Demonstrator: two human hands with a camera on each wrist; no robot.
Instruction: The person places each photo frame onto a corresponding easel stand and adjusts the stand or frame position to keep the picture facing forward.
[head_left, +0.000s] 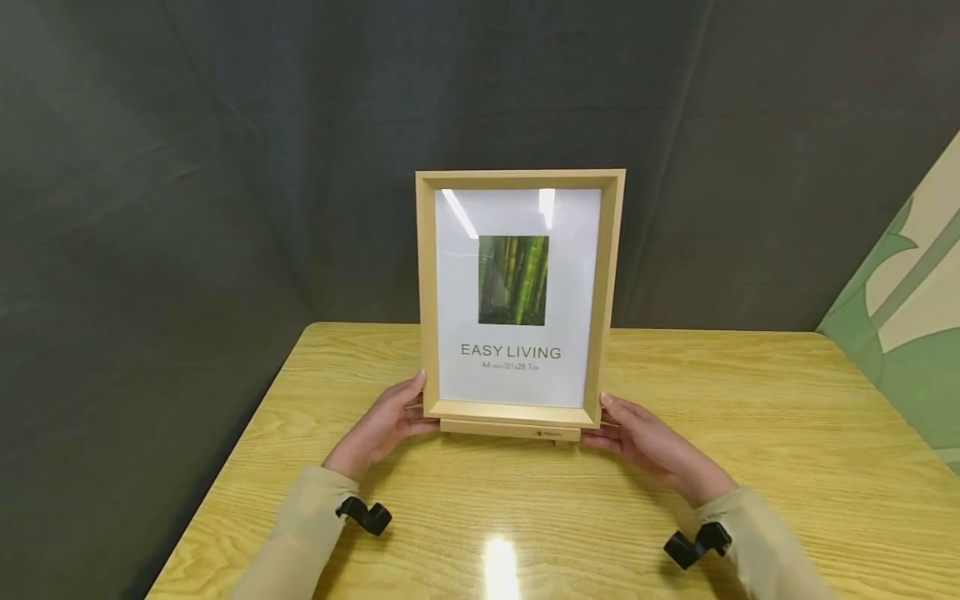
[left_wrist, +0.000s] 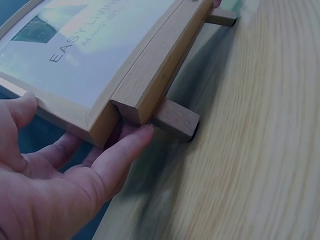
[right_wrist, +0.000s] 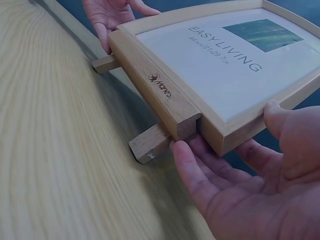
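Observation:
A light wood picture frame [head_left: 427, 292] stands upright on the ledge of a small wooden easel [head_left: 487, 429]. Behind its glazing is a white sheet with a bamboo photo and the words EASY LIVING. My left hand [head_left: 386, 421] grips the frame's lower left corner, thumb at the side edge and fingers reaching under and behind. At the lower right corner, my right hand [head_left: 648, 437] holds it the same way. In both wrist views, a finger touches the end of the easel ledge [right_wrist: 155, 85]. Most of the easel is hidden behind the frame.
The easel's short feet [left_wrist: 177, 119] rest on a wood-grain table [head_left: 750, 417]. A dark curtain [head_left: 225, 167] hangs behind it and along the left side. On the right is a wall panel [head_left: 922, 333] with painted green leaves.

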